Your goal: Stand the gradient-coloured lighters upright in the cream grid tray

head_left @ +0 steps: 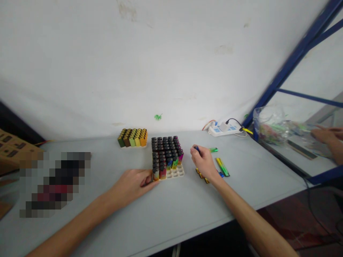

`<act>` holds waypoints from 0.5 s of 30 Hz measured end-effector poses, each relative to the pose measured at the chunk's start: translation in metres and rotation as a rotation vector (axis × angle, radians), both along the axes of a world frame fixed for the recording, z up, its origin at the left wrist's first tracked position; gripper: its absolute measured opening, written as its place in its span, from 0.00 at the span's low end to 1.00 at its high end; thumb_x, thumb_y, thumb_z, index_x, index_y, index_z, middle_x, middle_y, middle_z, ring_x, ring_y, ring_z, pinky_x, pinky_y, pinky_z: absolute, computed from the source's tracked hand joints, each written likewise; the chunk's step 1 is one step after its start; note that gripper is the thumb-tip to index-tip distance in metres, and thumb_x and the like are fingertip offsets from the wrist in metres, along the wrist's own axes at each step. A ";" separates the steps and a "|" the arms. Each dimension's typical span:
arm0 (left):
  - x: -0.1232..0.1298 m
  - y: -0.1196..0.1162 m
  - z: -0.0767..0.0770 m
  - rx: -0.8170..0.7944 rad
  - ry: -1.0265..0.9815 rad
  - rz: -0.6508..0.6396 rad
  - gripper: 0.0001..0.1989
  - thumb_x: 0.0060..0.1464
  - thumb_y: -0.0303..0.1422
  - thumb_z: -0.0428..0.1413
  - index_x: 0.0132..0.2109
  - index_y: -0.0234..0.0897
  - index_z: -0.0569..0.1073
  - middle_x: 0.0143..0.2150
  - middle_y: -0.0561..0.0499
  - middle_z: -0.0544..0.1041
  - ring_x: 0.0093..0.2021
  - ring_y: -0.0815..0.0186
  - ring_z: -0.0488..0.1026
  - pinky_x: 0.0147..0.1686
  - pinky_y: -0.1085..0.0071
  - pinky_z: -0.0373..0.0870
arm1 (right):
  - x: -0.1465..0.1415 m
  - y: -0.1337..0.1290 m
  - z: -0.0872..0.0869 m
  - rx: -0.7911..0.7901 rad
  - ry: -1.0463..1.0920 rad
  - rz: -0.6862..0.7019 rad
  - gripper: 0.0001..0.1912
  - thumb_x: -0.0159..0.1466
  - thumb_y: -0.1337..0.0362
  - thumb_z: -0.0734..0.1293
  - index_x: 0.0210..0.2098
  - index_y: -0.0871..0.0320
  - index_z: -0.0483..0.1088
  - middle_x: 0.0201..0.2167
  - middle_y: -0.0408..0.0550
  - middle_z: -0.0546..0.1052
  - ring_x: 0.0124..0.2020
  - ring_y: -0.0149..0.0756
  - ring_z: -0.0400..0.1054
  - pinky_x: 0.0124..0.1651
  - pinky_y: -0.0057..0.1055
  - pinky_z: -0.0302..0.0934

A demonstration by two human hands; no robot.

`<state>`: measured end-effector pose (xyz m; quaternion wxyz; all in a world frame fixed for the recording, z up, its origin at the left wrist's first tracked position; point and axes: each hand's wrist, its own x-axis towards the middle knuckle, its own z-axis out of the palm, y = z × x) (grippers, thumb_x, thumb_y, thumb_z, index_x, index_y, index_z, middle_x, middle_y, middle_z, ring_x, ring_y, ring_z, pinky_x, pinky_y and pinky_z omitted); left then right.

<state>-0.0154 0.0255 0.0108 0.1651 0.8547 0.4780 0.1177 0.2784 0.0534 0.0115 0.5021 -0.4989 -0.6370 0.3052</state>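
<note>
A pale tray (175, 174) stands mid-table, filled with upright black-topped lighters (164, 146) except for several front-right slots. My left hand (136, 182) rests at the tray's front-left corner, its fingers pressed together beside a whitish lighter (155, 174); what they hold, if anything, is hidden. To the right of the tray, my right hand (203, 159) is closed around a dark-topped lighter (197, 149). Under and beside that hand lie yellow-and-black lighters (202, 176), a green-yellow lighter (222, 167) and another green one (213, 150).
A second block of gold-topped lighters (133, 137) stands behind at the left. A white power strip (224, 129) lies by the wall. Cardboard boxes (16, 150) are far left. Beyond a blue metal frame (292, 60), another person's hands (325, 135) are near a clear plastic bag (270, 125).
</note>
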 end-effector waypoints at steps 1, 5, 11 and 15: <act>-0.001 0.000 -0.001 -0.001 -0.002 -0.006 0.22 0.64 0.52 0.50 0.28 0.42 0.63 0.23 0.55 0.70 0.25 0.64 0.69 0.29 0.69 0.56 | 0.000 0.000 0.002 -0.006 -0.014 -0.005 0.24 0.69 0.46 0.62 0.23 0.52 0.54 0.19 0.37 0.55 0.21 0.29 0.49 0.23 0.29 0.44; -0.001 0.001 -0.002 0.001 -0.004 -0.016 0.22 0.64 0.51 0.49 0.28 0.42 0.63 0.23 0.55 0.70 0.25 0.64 0.68 0.28 0.69 0.56 | -0.001 -0.005 0.011 0.012 -0.047 0.004 0.24 0.70 0.45 0.62 0.25 0.53 0.57 0.20 0.37 0.58 0.22 0.30 0.51 0.25 0.28 0.47; 0.001 -0.001 0.003 -0.006 -0.015 -0.014 0.22 0.65 0.51 0.50 0.29 0.42 0.65 0.24 0.55 0.70 0.24 0.65 0.68 0.28 0.69 0.56 | -0.003 -0.010 0.019 0.037 -0.062 0.007 0.22 0.71 0.45 0.63 0.29 0.54 0.62 0.21 0.37 0.61 0.24 0.31 0.54 0.28 0.29 0.49; 0.001 -0.002 0.003 -0.001 -0.005 -0.006 0.22 0.65 0.51 0.50 0.28 0.42 0.64 0.23 0.55 0.69 0.24 0.65 0.67 0.28 0.69 0.55 | -0.003 -0.009 0.017 0.040 -0.120 -0.031 0.23 0.68 0.50 0.62 0.22 0.53 0.54 0.20 0.37 0.55 0.23 0.30 0.50 0.28 0.30 0.45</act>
